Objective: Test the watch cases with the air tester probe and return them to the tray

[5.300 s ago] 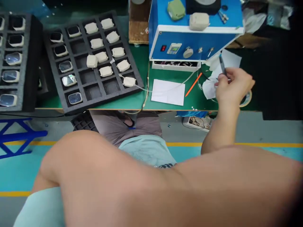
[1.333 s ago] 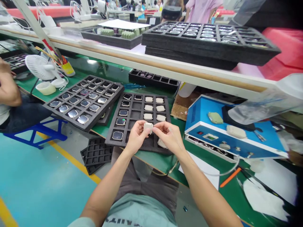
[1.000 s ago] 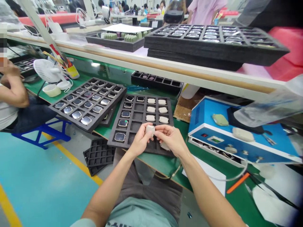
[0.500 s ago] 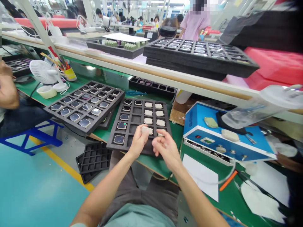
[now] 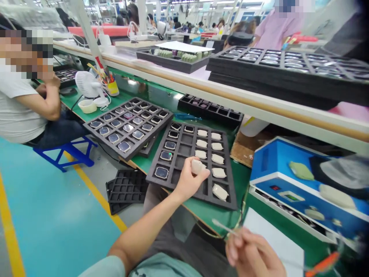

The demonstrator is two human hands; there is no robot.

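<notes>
My left hand (image 5: 188, 181) grips a cream-coloured, watch-shaped piece (image 5: 197, 166) between thumb and fingers, above the dark foam tray (image 5: 191, 192). Two columns of that tray hold similar cream pieces (image 5: 219, 173). Square watches with dark screens (image 5: 162, 172) fill its left column. At the lower right, my right hand (image 5: 250, 252) has its fingers closed around a thin, pale stick (image 5: 223, 226) with a whitish tip pointing left. Motion blurs the stick, and my fingers cover its middle.
A second tray of watches (image 5: 127, 130) lies to the left. The blue machine box (image 5: 276, 192) stands on the right, with an orange-handled tool (image 5: 325, 265) below it. Stacked trays (image 5: 259, 82) load the shelf above. A co-worker (image 5: 23, 92) sits at the left.
My view has swung left. My right hand has moved from the tray down to the lower right and now holds the thin stick. My left hand keeps the cream piece over the tray.
</notes>
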